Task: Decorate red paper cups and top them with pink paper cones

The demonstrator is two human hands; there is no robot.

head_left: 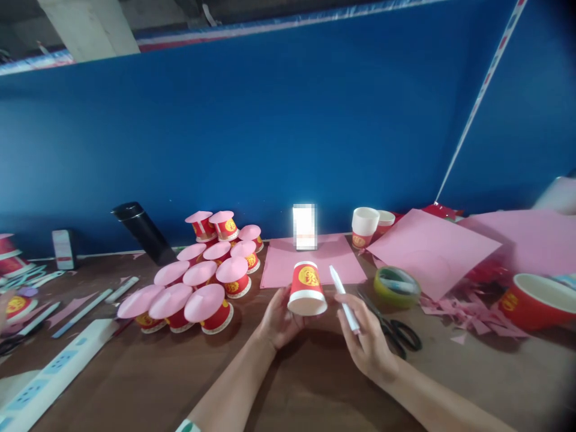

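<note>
My left hand [281, 318] is closed round the lower left side of a red paper cup [302, 279] with a yellow printed emblem. The cup is tilted, with its wider white end low and facing me. To the right of it, my right hand [366, 336] grips a slim white pen [344, 300], its tapered tip pointing up and left, apart from the cup. Behind the cup lies a stack of pink paper [279, 264]. Several upturned red cups topped with pink paper cones [204, 303] stand in rows to the left.
Black-handled scissors [407, 336] and a roll of tape [396, 288] lie right of my right hand. Farther right are pink sheets [432, 246], paper scraps [468, 315] and a large red tub [535, 312]. White cups [365, 222] stand behind. A power strip [58, 372] and black bottle [144, 234] are left.
</note>
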